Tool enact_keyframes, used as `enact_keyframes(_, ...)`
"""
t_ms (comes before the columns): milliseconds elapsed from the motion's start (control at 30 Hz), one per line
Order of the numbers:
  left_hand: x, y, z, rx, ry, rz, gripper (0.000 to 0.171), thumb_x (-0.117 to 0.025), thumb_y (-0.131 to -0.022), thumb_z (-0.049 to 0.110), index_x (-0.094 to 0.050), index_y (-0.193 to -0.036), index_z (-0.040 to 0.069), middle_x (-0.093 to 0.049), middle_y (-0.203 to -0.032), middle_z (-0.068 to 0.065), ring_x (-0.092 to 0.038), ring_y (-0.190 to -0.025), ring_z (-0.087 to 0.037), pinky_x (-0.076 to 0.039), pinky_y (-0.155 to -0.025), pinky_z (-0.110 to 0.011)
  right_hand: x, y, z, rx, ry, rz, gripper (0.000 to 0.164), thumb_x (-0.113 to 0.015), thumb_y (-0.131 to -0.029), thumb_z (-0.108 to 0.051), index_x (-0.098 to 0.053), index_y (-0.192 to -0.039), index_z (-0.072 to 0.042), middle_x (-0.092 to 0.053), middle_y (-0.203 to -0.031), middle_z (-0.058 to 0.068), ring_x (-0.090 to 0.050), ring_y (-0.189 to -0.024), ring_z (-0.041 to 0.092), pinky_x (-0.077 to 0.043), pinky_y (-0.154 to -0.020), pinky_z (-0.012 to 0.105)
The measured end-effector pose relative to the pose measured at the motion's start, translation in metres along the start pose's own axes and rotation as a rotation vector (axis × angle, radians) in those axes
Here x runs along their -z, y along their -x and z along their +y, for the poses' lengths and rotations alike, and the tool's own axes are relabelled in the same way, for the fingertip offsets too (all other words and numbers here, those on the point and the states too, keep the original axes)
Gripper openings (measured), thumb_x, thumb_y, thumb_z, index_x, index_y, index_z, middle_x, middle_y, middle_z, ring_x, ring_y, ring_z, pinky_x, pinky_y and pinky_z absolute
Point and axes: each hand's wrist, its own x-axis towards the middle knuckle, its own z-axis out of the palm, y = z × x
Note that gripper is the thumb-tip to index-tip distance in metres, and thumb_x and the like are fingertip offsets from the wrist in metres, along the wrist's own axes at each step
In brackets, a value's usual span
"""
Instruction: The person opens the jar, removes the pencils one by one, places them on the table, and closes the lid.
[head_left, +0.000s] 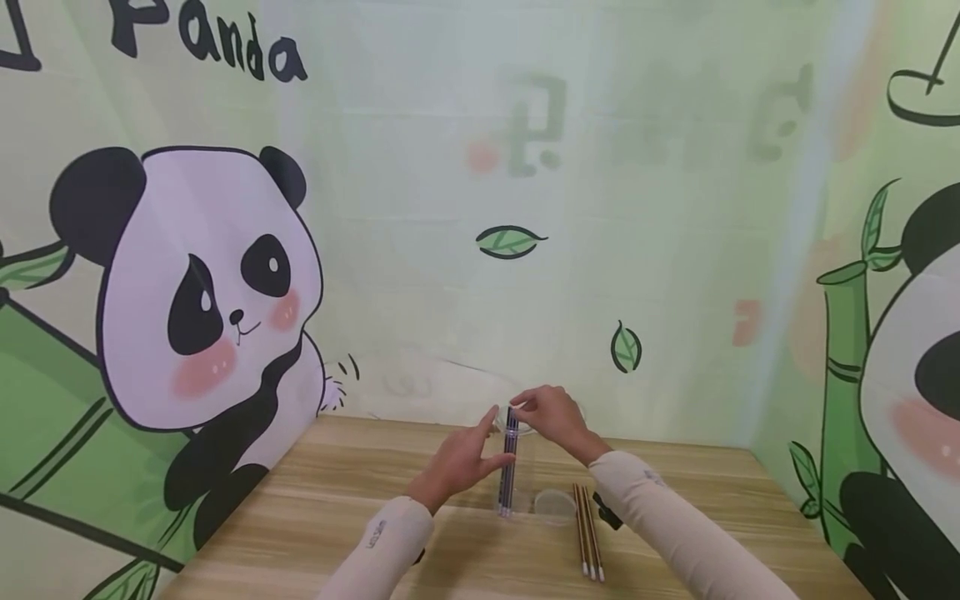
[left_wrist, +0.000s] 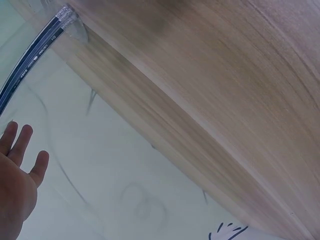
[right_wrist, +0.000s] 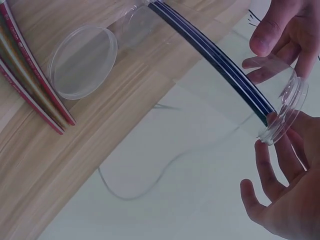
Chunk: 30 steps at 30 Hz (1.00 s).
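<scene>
A clear plastic canister [right_wrist: 277,75] stands upright on the table, with several dark blue HB pencils [head_left: 508,475] inside it. My left hand [head_left: 461,462] holds the canister from the left, thumb and fingers spread around its wall. My right hand [head_left: 555,414] is at the open rim [right_wrist: 295,110], its fingertips pinching the upper ends of the dark pencils. In the left wrist view the lower ends of the pencils [left_wrist: 35,52] show through the clear plastic.
A clear round lid [right_wrist: 84,62] lies on the wooden table [head_left: 337,483], right of the canister. Beside it are three brown-and-red striped pencils [head_left: 587,533] with white ends. Behind the table hangs a pale green printed backdrop [head_left: 420,292] with pandas and leaves.
</scene>
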Motion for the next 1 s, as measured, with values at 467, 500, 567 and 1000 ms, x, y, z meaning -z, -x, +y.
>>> enact_keyframes(467, -0.0055, 0.0002, 0.0000, -0.018, -0.024, 0.017, 0.088, -0.074, -0.096, 0.043, -0.031, -0.160, 0.001, -0.072, -0.127, -0.013, -0.071, -0.110, -0.030, -0.057, -0.095, -0.046, -0.0072, 0.0031, 0.0065, -0.010, -0.034, 0.013, 0.009, -0.079, -0.093, -0.017, -0.073, -0.100, -0.013, -0.080, -0.095, 0.008, -0.077, -0.086, 0.023, -0.058, -0.070, 0.035)
enact_keyframes(500, -0.0057, 0.0002, 0.0001, -0.022, -0.027, 0.019, 0.088, -0.074, -0.096, 0.043, -0.031, -0.160, 0.000, -0.072, -0.127, -0.013, -0.072, -0.109, -0.030, -0.057, -0.095, -0.046, -0.0074, 0.0036, 0.0070, -0.013, -0.037, 0.015, 0.009, -0.079, -0.093, -0.016, -0.073, -0.099, -0.013, -0.080, -0.094, 0.008, -0.077, -0.086, 0.023, -0.058, -0.069, 0.035)
enact_keyframes(567, -0.0062, 0.0004, 0.0005, -0.028, -0.023, 0.019, 0.088, -0.074, -0.096, 0.043, -0.031, -0.160, 0.000, -0.072, -0.127, -0.013, -0.071, -0.110, -0.030, -0.057, -0.095, -0.046, -0.0073, 0.0040, 0.0077, -0.024, -0.043, 0.018, 0.009, -0.080, -0.092, -0.015, -0.072, -0.098, -0.014, -0.080, -0.093, 0.008, -0.077, -0.086, 0.023, -0.057, -0.068, 0.034)
enact_keyframes(1000, -0.0019, 0.0009, -0.0024, 0.011, 0.001, -0.011, 0.089, -0.073, -0.097, 0.044, -0.029, -0.161, 0.002, -0.071, -0.129, -0.012, -0.069, -0.115, -0.031, -0.055, -0.099, -0.048, -0.0080, 0.0016, 0.0036, 0.011, -0.029, 0.060, 0.009, -0.078, -0.094, -0.016, -0.071, -0.100, -0.014, -0.080, -0.096, 0.009, -0.076, -0.086, 0.024, -0.056, -0.068, 0.035)
